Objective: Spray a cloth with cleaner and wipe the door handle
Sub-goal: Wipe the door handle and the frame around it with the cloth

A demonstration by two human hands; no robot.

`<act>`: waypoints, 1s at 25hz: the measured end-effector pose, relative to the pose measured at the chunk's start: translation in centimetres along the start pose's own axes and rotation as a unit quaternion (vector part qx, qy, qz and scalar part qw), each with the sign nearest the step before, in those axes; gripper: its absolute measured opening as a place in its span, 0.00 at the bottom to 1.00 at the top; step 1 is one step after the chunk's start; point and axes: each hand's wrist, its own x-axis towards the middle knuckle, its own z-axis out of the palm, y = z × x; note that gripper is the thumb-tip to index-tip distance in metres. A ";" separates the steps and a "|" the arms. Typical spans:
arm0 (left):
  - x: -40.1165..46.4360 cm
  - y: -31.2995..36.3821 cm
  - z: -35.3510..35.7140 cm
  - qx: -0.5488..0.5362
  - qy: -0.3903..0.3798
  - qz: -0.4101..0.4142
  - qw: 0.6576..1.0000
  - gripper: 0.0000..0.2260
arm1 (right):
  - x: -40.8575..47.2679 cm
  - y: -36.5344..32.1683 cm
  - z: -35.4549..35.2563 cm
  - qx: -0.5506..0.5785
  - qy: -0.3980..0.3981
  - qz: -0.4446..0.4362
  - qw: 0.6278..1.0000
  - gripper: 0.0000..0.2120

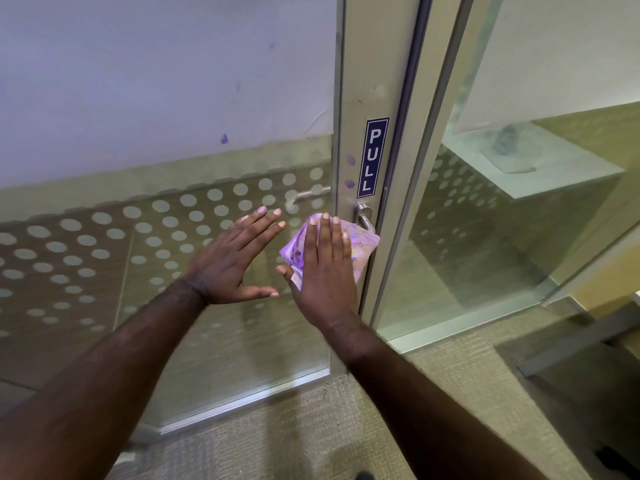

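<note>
At the far left, the glass door (166, 237) carries a band of pale round dots across its lower half, with plain frosted glass above marked by a few small purple smudges (224, 138). In front of it the left hand (230, 261) is raised with the palm toward the glass, fingers spread and straight, thumb out to the side; it holds nothing, and whether it touches the pane cannot be told from this angle.

Just to its right, the right hand (323, 268) lies flat with its fingers together over a bunched purple cloth (360, 247), the thumb tucked under the cloth's lower left edge so the cloth is pinched between thumb and palm. The cloth sticks out beyond the fingers on the right and at the top, and its right side is pressed against the lower part of the metal door handle (363, 214), covering what seems to be the lever's end.

The handle's upper part shows bare on the grey door frame (360, 81), directly under a blue sign (373, 157) reading PULL. Right of the frame stands a fixed glass panel (519, 202) with the same dots, and carpet (346, 427) covers the floor below.
</note>
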 end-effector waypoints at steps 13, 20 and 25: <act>0.0 0.1 -0.4 0.000 -0.020 -0.014 1.000 0.46 | 1.0 5.8 -1.2 -0.038 0.020 -0.070 0.997 0.39; 0.0 0.2 -0.2 0.007 -0.030 -0.025 0.999 0.46 | 1.8 8.8 -1.8 0.009 0.011 -0.048 0.999 0.34; 0.1 0.5 0.2 -0.008 -0.009 -0.035 0.999 0.46 | 0.9 2.9 0.0 0.015 0.032 0.009 0.999 0.37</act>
